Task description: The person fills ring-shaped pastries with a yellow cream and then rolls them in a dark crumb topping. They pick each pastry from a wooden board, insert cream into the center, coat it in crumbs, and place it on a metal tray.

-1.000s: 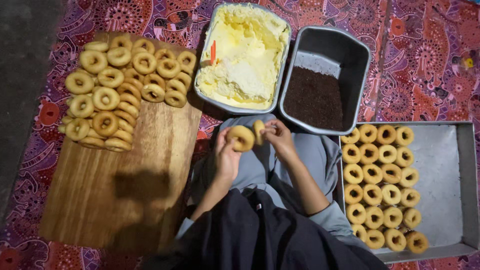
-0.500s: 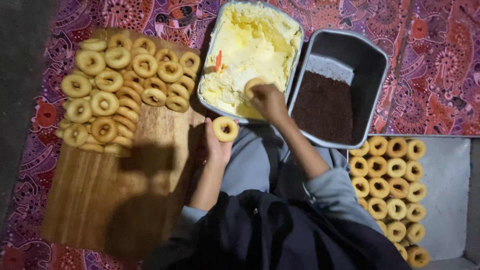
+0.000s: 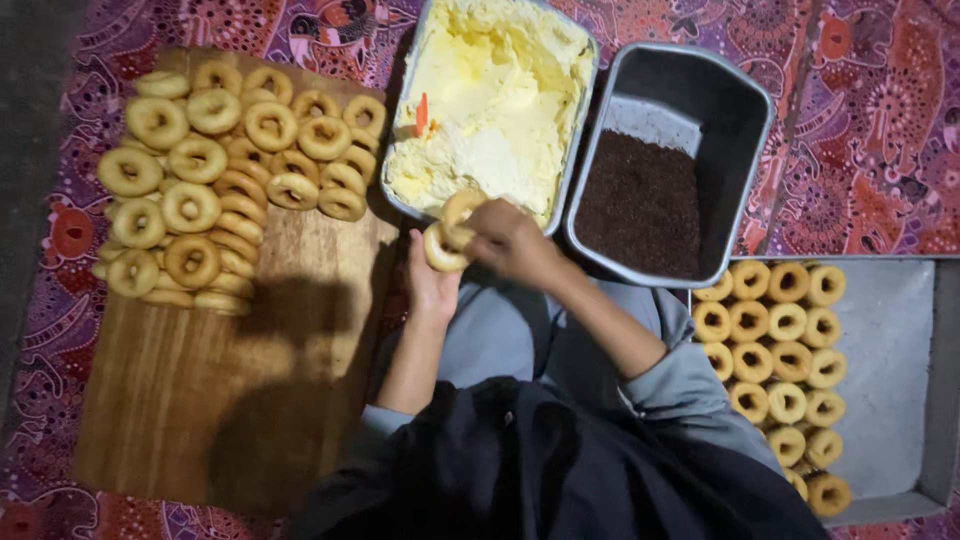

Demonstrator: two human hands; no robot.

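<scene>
The left hand (image 3: 432, 285) grips one doughnut half (image 3: 440, 250); the right hand (image 3: 510, 240) presses the other half (image 3: 462, 207) on. Best aligned squarely, pressed gently.

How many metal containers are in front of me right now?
3: a metal tub of pale yellow cream at top centre, a grey metal pan of dark brown crumbs beside it, and a flat grey metal tray of ring doughnuts at right, partly cut off.

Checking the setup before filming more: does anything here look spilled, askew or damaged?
Nothing stands out. The plain rings sit piled on the wooden board, cream and dark crumbs stay inside their tins, and the finished rings lie in rows in the tray.
</scene>
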